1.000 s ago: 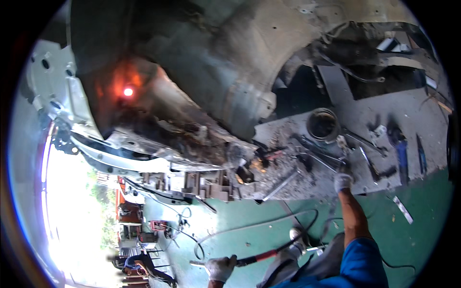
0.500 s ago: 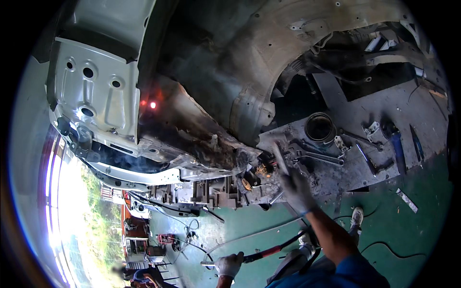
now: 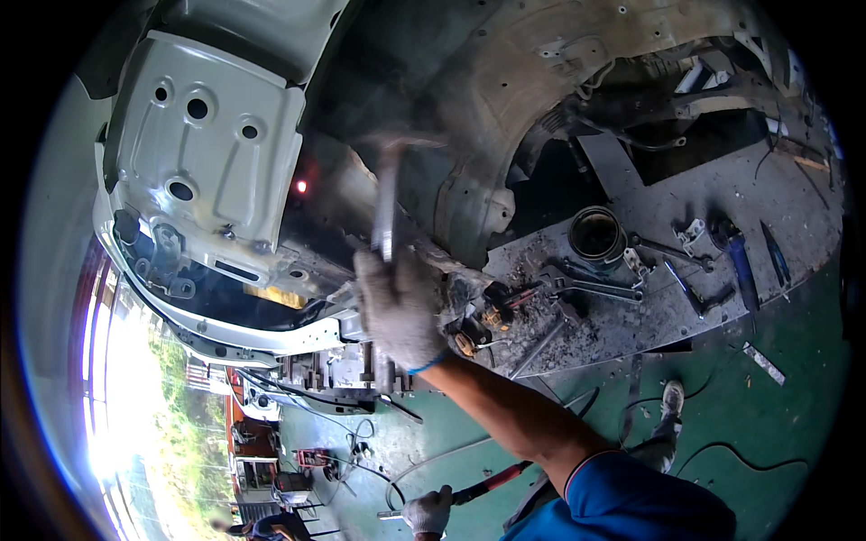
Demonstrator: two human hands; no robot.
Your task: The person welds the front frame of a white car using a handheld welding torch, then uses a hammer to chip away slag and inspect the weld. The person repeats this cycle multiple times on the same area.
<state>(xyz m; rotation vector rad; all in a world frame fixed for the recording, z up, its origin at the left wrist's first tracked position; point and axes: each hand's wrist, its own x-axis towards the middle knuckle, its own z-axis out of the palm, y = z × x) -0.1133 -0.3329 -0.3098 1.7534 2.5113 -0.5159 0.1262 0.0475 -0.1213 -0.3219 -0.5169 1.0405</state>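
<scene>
Right hand (image 3: pixel 397 311), gloved, is holding the hammer (image 3: pixel 388 198) up by its handle; grip is clamping round the shaft, fingers wrapping it. Hammer head is blurring, showing in front of the dark panel (image 3: pixel 379 86), right of the glowing red spot (image 3: pixel 301 186). Can't tell whether the head is touching metal. Blue sleeve (image 3: pixel 636 496) is covering the upper right arm; a thin blue band (image 3: pixel 427 364) is circling the wrist.

Left hand (image 3: pixel 428 511), also gloved, is hanging low over the green floor (image 3: pixel 722 406). Its grip is closing round the long tool (image 3: pixel 469 493): metal tip is poking out left, black and red section is running up to the right.

The pale panel (image 3: pixel 221 171) with round holes is sitting left of the glowing spot. The wheel arch (image 3: pixel 492 117) is curving away on the right.

On the grey surface (image 3: pixel 776 194), right side: metal cylinder (image 3: pixel 597 260) is standing near the adjustable wrench (image 3: pixel 595 287), which is lying just below it. Combination wrench (image 3: pixel 672 252) is lying to the cylinder's right, blue-bodied tool (image 3: pixel 744 275) farther right. Grit is littering the near left part.

Metal strip (image 3: pixel 764 362) is lying on the floor; a pale shoe (image 3: pixel 672 398) is showing left of it.
</scene>
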